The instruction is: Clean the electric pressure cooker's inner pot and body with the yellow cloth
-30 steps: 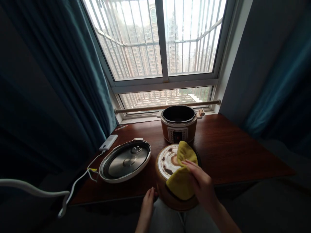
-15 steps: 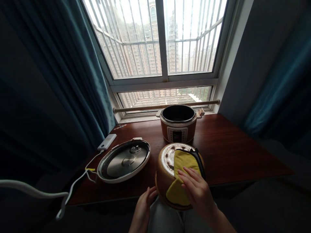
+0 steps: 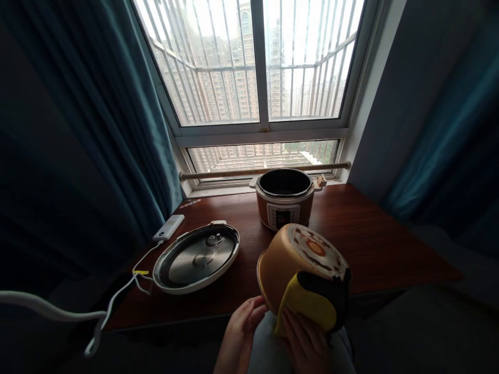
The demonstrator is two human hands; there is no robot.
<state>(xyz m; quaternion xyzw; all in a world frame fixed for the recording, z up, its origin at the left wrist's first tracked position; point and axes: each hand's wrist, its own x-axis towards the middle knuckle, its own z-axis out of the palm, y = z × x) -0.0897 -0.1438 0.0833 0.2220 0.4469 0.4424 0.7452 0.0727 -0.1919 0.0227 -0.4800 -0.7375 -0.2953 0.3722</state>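
Observation:
An upturned golden inner pot (image 3: pixel 288 259) with a stained white bottom rests tilted at the near edge of the wooden table (image 3: pixel 374 234). My right hand (image 3: pixel 306 343) presses a yellow and black cloth (image 3: pixel 312 301) against the pot's near side wall, fingers curled on the cloth. My left hand (image 3: pixel 241 332) touches the pot's lower left rim with fingers bent around it. Behind the pot stands the open cooker body (image 3: pixel 285 200) with its control panel facing me.
The cooker lid (image 3: pixel 197 257) lies inside-up on the left of the table. A white power bank (image 3: pixel 168 227) with a cable (image 3: pixel 117 296) sits at the far left. Teal curtains hang on both sides of the barred window (image 3: pixel 257 78).
The pot has tipped so its bottom faces up and right. My right hand slid the cloth from the bottom down to the near side wall. My left hand moved right along the rim.

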